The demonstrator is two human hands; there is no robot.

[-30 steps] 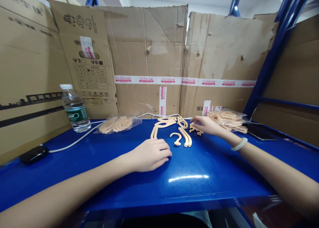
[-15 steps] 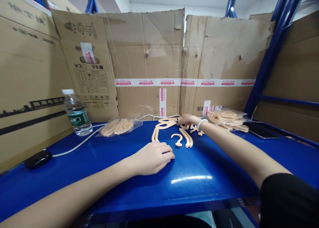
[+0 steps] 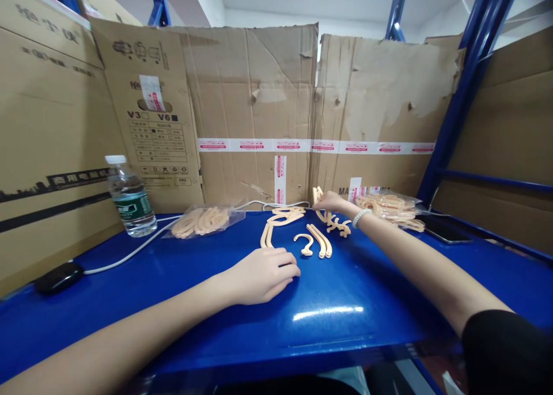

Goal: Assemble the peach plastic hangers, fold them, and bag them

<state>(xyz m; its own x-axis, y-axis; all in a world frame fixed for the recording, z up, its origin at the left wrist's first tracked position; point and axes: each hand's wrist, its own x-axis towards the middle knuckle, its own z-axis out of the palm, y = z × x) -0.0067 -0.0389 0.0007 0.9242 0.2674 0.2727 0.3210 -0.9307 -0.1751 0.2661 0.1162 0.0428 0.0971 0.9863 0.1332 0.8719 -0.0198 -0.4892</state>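
My left hand (image 3: 264, 275) rests on the blue table, palm down with loosely bent fingers and nothing visible in it. Just beyond it lie two curved beige hanger arms (image 3: 266, 234). My right hand (image 3: 330, 201), at the back, is closed on beige hanger arms (image 3: 317, 194) whose ends stick up past the fingers; exactly how many is hidden. Between my hands are a beige hanger hook (image 3: 306, 246) and another pair of hanger arms (image 3: 320, 242). More hooks (image 3: 339, 224) lie in a heap under my right wrist, and more hanger arms (image 3: 287, 215) lie at the back.
Clear bags of beige hanger parts lie at left (image 3: 201, 220) and right (image 3: 391, 208). A water bottle (image 3: 131, 202), a black device (image 3: 59, 276) with a white cable (image 3: 129, 258), and a phone (image 3: 447, 231) are on the blue table (image 3: 345, 337). Cardboard (image 3: 254, 113) walls the back.
My right hand has risen slightly from the parts at the back, with hanger arms now showing above its fingers. My left hand has stayed in place. The view has shifted a little.
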